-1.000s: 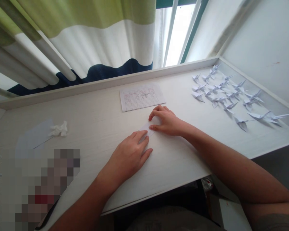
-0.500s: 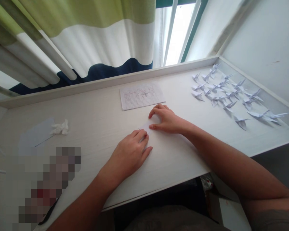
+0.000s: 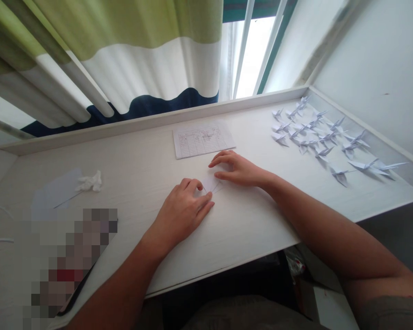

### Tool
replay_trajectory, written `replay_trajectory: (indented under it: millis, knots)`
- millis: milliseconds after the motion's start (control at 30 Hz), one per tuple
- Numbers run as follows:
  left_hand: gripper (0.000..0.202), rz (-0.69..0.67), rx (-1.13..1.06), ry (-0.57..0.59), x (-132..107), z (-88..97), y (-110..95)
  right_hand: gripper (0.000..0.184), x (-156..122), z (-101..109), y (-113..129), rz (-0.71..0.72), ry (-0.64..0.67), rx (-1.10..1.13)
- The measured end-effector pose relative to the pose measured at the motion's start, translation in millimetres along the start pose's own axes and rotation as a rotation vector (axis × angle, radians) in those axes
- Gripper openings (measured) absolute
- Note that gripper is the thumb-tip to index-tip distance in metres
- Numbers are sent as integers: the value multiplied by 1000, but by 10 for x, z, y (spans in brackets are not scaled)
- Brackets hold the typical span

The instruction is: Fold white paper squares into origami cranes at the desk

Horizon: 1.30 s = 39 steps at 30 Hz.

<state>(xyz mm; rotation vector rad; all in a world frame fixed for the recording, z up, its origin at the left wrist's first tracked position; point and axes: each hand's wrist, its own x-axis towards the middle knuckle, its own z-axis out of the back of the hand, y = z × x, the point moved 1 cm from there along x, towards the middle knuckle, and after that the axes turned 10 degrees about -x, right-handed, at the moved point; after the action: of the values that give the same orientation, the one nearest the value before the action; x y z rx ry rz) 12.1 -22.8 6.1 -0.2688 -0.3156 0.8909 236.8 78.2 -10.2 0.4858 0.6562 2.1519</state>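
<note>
A small folded white paper [image 3: 210, 184] lies on the desk [image 3: 124, 160] between the hands; the left hand [image 3: 181, 215] and right hand [image 3: 237, 168] stay apart, fingertips resting on its opposite ends.

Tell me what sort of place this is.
Most likely a study corner at home, though I can't be sure: a white wood-grain desk sits under a window with a striped curtain, rows of folded paper cranes lie on it, and a ruled handwritten sheet lies nearby.

Daylight is glaring through the window [image 3: 254, 55]. Paper cranes [image 3: 325, 136] are casting soft shadows, and the lens is bending the edges
</note>
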Motion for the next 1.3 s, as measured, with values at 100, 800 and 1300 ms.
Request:
replay_trajectory:
  millis: [100, 800, 1300]
  knots:
    - [29, -37, -43, 33, -2, 27, 99, 29, 0, -12, 13, 97, 77, -36]
    - [15, 292, -368, -229, 120, -111, 179, 18, -21, -64, 143, 227, 103, -12]
    - [11, 69, -245, -212, 83, -149, 153, 22, 18, -70, 55, 215, 63, 92]
